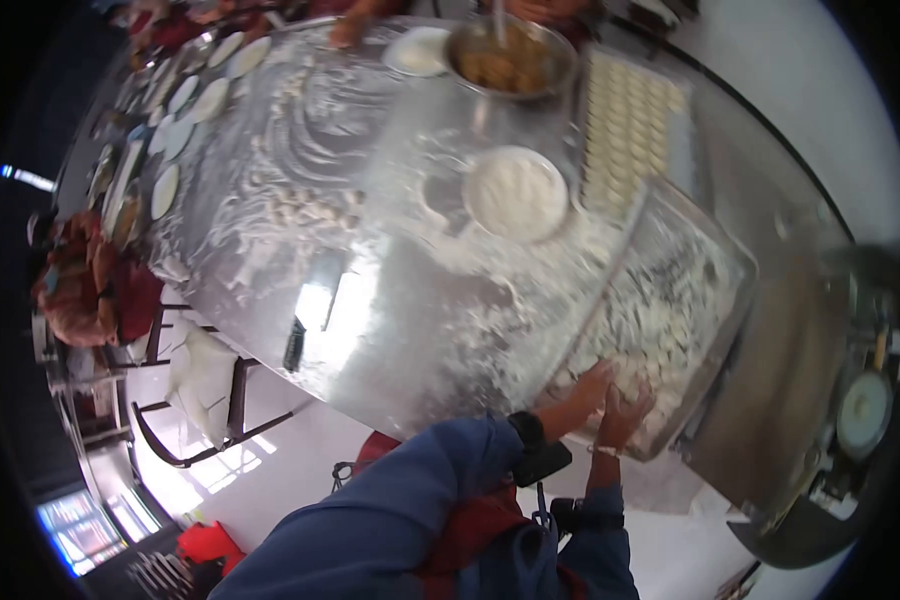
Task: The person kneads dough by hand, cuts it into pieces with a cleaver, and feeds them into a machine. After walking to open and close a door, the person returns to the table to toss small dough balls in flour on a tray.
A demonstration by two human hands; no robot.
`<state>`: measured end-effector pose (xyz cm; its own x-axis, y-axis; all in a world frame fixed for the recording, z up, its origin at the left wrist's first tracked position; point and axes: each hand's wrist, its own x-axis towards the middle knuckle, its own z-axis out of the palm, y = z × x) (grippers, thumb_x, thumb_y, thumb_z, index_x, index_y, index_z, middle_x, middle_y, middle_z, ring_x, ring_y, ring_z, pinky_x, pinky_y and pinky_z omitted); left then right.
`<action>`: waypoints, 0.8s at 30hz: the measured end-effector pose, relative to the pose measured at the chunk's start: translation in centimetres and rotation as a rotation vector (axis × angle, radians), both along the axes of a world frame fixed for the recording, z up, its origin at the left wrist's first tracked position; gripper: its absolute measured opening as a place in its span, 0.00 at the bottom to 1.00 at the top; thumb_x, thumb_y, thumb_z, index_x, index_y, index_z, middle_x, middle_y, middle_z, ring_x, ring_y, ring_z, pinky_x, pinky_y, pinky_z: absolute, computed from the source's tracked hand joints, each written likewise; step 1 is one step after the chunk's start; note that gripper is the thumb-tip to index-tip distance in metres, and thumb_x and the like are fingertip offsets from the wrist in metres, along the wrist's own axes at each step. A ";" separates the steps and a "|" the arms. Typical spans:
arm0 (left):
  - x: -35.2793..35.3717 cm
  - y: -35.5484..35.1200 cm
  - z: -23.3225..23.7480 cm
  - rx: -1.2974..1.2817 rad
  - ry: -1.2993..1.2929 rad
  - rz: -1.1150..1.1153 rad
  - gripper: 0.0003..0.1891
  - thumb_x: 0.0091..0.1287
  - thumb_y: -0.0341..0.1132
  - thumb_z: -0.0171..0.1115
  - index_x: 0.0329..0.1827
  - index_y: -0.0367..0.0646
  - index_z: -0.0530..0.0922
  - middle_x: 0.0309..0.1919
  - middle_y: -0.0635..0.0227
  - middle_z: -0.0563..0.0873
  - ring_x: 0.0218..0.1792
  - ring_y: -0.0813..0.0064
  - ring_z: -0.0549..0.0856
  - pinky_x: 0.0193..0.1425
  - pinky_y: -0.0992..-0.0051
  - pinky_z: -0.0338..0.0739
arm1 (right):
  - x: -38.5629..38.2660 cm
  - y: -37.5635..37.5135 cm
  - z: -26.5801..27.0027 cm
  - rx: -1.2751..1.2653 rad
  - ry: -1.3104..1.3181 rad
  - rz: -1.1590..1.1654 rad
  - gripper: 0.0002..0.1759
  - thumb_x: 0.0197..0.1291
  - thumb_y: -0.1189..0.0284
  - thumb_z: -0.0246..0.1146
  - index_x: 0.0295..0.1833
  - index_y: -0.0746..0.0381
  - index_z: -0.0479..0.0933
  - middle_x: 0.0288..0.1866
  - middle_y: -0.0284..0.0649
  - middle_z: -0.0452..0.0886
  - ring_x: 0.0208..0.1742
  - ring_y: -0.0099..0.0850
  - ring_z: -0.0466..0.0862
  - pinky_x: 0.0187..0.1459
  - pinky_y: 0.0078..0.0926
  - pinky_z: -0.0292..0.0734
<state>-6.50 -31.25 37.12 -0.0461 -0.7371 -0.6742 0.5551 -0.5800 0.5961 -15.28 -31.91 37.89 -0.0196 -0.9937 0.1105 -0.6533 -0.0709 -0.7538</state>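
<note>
A large metal tray holds many small floury dough pieces dusted with white flour. Both of my hands are in its near end, among the dough pieces. My left hand reaches in from the left with its fingers stretched forward, touching the pieces. Beside it, my right hand has its fingers spread over more of them. Neither hand visibly grips a piece, though the fingertips are partly blurred and floury.
On the floured metal table stand a bowl of flour, a metal bowl of brown filling and a tray of dumplings. Small dough lumps and several oval plates lie left. Co-workers sit around; a chair stands lower left.
</note>
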 end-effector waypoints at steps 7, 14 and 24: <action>13.9 4.6 -0.9 -0.058 -0.250 0.359 0.20 0.64 0.49 0.47 0.55 0.50 0.68 0.47 0.67 0.72 0.46 0.70 0.72 0.44 0.66 0.69 | 15.9 2.2 2.4 0.201 -0.069 0.283 0.22 0.42 0.80 0.62 0.47 0.65 0.70 0.49 0.49 0.71 0.52 0.44 0.69 0.55 0.38 0.62; 37.5 10.2 -2.8 0.035 0.335 0.772 0.17 0.65 0.50 0.45 0.47 0.48 0.69 0.40 0.68 0.75 0.36 0.71 0.77 0.38 0.65 0.74 | 36.1 3.8 1.0 0.237 -0.216 0.733 0.26 0.48 0.76 0.60 0.56 0.65 0.66 0.55 0.49 0.69 0.58 0.43 0.68 0.61 0.34 0.59; 51.5 20.3 1.0 0.017 -0.167 0.904 0.21 0.66 0.43 0.48 0.61 0.51 0.62 0.51 0.60 0.73 0.44 0.64 0.78 0.44 0.68 0.75 | 32.9 7.4 3.0 0.887 -0.591 0.596 0.22 0.56 0.77 0.54 0.57 0.69 0.65 0.52 0.45 0.74 0.52 0.35 0.76 0.54 0.27 0.68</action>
<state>45.05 -10.91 38.11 0.6417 -0.4350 -0.6316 0.7091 0.0228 0.7048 17.58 -24.51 40.90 0.6470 -0.5908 -0.4821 -0.2344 0.4475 -0.8630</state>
